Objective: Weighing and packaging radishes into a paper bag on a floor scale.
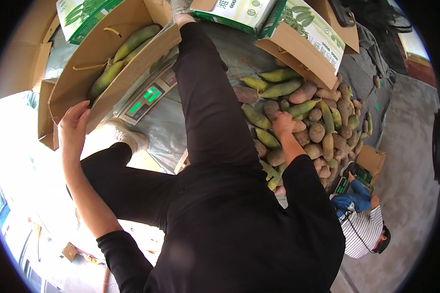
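At the left my left hand (74,122) is beside the near end of an open cardboard box (83,53), fingers loosely bent and apart from the thumb. I cannot tell whether it touches the box wall. Inside the box lie a few long green radishes (137,41). On the right, my right hand (282,125) reaches down onto a big heap of roots, its fingertips hidden among them. A reddish root (298,126) lies against that hand. Around it are green radishes (281,89) and rounder, brownish roots (317,132).
A digital scale (144,101) with green lit digits is beside the box. Printed green-and-white cartons (239,14) stand at the far side, one open box (298,56) by the heap. At the right, a person in a striped shirt (362,232) sits near another scale (341,184).
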The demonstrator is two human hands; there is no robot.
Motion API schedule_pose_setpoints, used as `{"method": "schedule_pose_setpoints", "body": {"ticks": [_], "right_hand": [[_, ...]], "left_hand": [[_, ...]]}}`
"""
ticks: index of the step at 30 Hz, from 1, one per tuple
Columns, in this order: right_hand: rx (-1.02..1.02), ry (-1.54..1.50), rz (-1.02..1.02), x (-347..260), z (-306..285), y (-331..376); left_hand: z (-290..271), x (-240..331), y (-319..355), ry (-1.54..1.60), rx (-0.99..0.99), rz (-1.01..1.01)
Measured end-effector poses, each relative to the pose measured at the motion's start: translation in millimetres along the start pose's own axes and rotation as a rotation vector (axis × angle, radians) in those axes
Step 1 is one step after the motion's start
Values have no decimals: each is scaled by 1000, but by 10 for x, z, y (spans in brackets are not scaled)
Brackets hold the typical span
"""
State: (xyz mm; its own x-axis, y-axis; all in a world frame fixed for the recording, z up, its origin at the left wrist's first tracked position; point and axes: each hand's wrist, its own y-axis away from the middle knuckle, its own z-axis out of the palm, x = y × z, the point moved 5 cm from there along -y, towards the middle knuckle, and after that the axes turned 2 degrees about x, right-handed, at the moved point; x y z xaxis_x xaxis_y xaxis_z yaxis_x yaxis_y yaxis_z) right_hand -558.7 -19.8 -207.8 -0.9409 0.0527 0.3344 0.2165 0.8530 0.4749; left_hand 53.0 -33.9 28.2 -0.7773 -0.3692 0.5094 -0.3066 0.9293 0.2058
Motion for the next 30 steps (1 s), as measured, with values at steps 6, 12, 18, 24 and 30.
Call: {"method": "schedule_pose_setpoints", "body": {"ticks": [6, 12, 18, 24, 30], "right_hand": [[-162, -157, 396, 778, -103, 50], [-374, 15, 300, 679, -178, 103], [-296, 36, 265, 752, 320, 223], [-380, 122, 214, 421, 6, 338], [-444, -6, 258, 370, 55, 396]], "left_hand": [[1, 74, -27, 3, 51, 3], [6, 2, 30, -56, -5, -18], [29, 54, -10, -23, 66, 71], [0, -25, 44, -10, 55, -3], [-14, -3, 26, -7, 65, 29]]}}
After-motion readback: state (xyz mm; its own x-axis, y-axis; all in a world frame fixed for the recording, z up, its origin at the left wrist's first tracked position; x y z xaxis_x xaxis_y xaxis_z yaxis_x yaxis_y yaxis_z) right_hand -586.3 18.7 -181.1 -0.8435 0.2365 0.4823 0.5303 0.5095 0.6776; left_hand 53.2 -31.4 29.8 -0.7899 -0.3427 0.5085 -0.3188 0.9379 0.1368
